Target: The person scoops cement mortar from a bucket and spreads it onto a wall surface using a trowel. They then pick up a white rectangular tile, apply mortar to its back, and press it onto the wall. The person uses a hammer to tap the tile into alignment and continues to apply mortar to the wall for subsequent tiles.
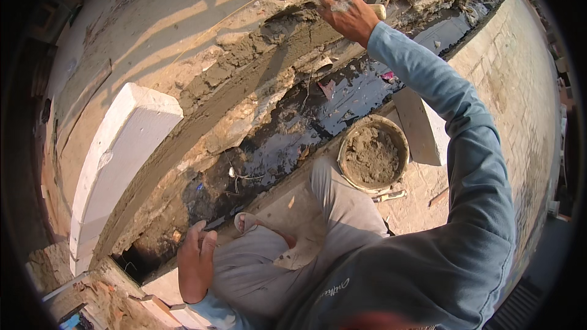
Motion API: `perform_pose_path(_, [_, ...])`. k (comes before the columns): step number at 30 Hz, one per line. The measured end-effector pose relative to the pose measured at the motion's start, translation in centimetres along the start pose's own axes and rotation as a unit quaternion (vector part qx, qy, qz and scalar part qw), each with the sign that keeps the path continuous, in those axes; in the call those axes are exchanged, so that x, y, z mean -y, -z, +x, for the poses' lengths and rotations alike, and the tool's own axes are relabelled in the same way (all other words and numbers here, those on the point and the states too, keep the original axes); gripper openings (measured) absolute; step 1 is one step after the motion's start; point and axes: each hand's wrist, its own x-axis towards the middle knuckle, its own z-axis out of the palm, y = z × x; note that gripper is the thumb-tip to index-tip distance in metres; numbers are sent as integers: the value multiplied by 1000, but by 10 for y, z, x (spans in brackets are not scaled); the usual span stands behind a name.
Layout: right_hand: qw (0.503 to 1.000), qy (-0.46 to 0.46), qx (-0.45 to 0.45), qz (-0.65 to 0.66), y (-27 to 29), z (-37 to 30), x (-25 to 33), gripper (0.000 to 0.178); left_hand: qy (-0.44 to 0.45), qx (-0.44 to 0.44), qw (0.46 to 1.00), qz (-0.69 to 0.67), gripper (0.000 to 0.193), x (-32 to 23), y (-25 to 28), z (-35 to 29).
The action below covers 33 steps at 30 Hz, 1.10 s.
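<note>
My right hand point(350, 17) is stretched out far ahead, closed around the pale wooden handle of a trowel point(377, 10) pressed against a band of wet grey mortar point(244, 64) on top of a low rough wall. My left hand point(197, 263) rests near my left knee, fingers loosely curled and holding nothing, at the edge of a trench. A round bucket point(402, 140) full of grey mortar stands on the paved ground just right of my bent leg.
A large white block point(119, 159) lies on the wall at the left. A dark water-filled trench point(293, 131) runs between wall and brick paving point(513, 73). A white slab point(422, 128) leans beside the bucket. Bricks point(162, 308) lie at lower left, pipes and boards far ahead.
</note>
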Motion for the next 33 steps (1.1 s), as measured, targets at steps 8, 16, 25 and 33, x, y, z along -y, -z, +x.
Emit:
perform_pose_path(8, [775,-105,235,577,43,-74,-62,37,-16,0,1000,-9,40,2,-2,-7])
perform_pose_path(16, [825,6,470,315,126,-259,-17,21,-16,-23,999,-18,41,11,1,-24])
perform_pose_path(25, [698,-136,440,549,121,-382,103,37,-25,11,998,-61,45,-3,-7,-15])
perform_pose_path(33, [517,-256,518,631,125,-387,122,52,-17,16,999,-33,48,-14,-8,-13])
